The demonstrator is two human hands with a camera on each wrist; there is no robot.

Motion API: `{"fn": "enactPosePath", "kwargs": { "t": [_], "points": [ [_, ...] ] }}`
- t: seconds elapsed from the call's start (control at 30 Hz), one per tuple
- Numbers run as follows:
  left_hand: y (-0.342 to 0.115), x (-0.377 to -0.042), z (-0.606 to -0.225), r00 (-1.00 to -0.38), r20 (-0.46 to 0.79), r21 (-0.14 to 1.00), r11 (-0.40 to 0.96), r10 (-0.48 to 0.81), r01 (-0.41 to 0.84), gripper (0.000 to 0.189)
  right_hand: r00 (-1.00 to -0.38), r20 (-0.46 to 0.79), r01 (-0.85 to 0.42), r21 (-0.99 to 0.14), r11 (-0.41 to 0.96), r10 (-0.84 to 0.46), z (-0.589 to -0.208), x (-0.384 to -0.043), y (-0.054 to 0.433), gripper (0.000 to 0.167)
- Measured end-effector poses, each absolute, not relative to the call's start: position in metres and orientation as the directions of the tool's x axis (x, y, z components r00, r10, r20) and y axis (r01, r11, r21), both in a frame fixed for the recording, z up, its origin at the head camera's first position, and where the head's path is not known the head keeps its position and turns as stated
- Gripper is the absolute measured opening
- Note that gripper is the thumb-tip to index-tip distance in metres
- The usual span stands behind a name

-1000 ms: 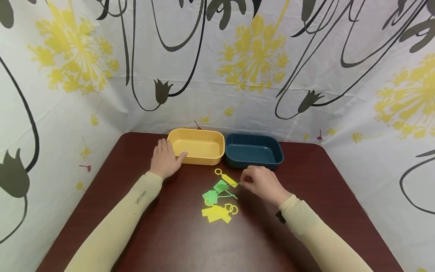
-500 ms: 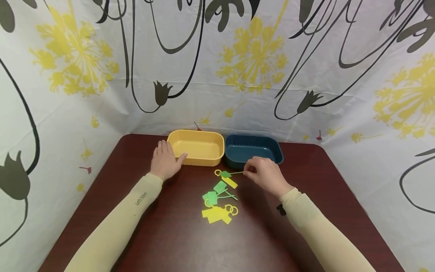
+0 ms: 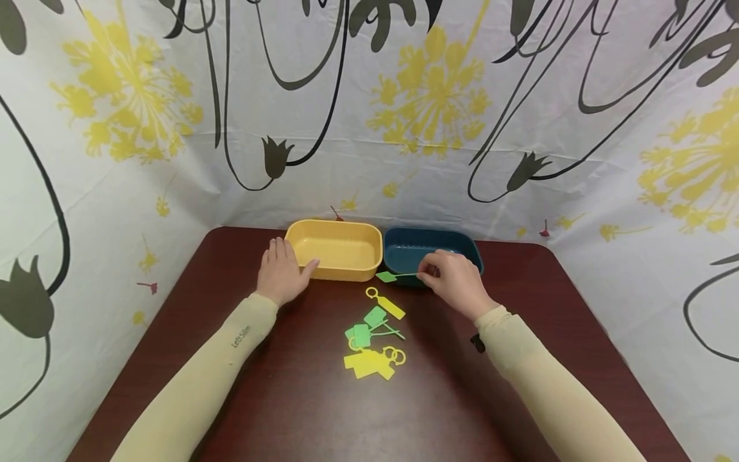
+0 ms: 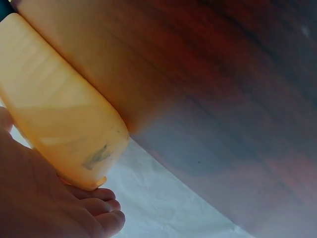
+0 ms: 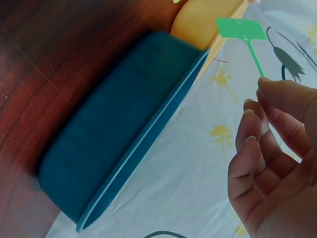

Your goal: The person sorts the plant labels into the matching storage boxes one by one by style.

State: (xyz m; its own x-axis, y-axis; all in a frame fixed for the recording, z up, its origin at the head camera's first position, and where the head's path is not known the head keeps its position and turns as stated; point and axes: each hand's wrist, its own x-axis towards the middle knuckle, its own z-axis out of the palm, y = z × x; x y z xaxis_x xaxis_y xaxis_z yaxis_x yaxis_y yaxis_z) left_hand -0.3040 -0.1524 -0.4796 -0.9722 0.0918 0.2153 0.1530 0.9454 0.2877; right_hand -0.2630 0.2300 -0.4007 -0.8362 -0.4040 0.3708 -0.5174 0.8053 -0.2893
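Observation:
My right hand [image 3: 453, 279] pinches the thin stem of a green tag [image 3: 386, 276] between thumb and finger, at the front rim of the dark blue bin [image 3: 470, 253]. In the right wrist view the tag's flat rectangular head [image 5: 241, 29] points away from the fingertips. My left hand [image 3: 277, 273] rests against the left end of the yellow bin [image 3: 346, 274], fingers straight. The left wrist view shows its palm beside the bin's wall [image 4: 64, 109]. On the table lie other green tags [image 3: 362, 335], a single yellow ring tag [image 3: 392, 308] and overlapping yellow ring tags [image 3: 369, 364].
The two bins stand side by side at the back of the dark red table [image 3: 323, 410]. Behind them hangs a white patterned cloth [image 3: 323, 179], with more cloth along both sides. A small black object [image 3: 476, 343] shows at my right wrist.
My right hand has lifted the green tag from the small pile and carried it away from me, over the single yellow tag, to the blue bin's front rim. The left hand stays put.

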Motion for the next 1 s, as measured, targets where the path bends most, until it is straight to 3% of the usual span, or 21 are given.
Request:
{"fn": "enactPosePath", "kwargs": {
  "t": [0.63, 1.0],
  "points": [
    [-0.153, -0.304, -0.479, -0.974, 0.205, 0.260, 0.955, 0.093, 0.146, 0.101, -0.863, 0.368, -0.465, -0.314, 0.828, -0.345, -0.400, -0.293, 0.241, 0.006],
    [-0.152, -0.303, -0.477, -0.973, 0.213, 0.255, 0.956, 0.094, 0.148, 0.098, -0.895, 0.329, -0.418, -0.384, 0.823, -0.301, -0.401, -0.309, 0.246, 0.004]
  ]
}}
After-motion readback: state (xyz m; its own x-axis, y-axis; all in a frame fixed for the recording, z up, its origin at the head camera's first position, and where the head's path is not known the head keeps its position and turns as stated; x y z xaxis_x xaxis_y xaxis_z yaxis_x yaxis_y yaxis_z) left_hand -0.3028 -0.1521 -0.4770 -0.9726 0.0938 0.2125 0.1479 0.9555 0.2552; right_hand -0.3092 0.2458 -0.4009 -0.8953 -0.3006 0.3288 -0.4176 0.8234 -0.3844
